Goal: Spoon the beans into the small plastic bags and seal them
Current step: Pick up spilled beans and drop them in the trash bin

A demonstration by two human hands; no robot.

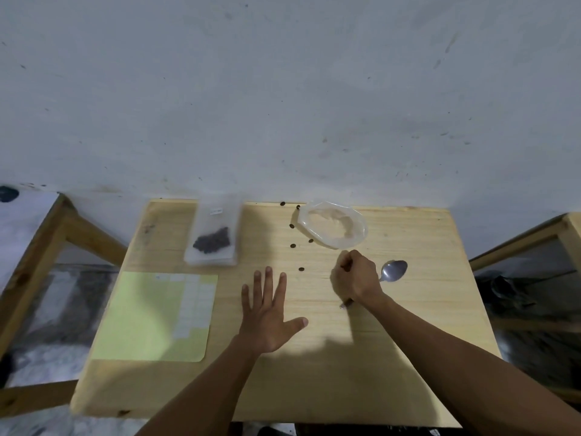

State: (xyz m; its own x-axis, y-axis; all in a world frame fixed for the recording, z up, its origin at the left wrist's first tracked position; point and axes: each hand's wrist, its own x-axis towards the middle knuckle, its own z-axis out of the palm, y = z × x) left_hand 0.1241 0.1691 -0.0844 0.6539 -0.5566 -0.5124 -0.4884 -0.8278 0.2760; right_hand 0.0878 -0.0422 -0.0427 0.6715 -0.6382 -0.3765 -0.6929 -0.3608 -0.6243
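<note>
No text, number or brand can be read anywhere. The clear small plastic bag holding dark beans point(212, 235), lying at the far left part of the pale wooden table point(314, 372), carries a small white label point(216, 211) near its top edge; faint marks show on it, but they are too small and blurred to make out. The pale yellow-green sheet point(138, 322) at the near left of the table bears a column of white stickers or blank squares point(191, 306) along its right side; no writing shows on them.
</note>
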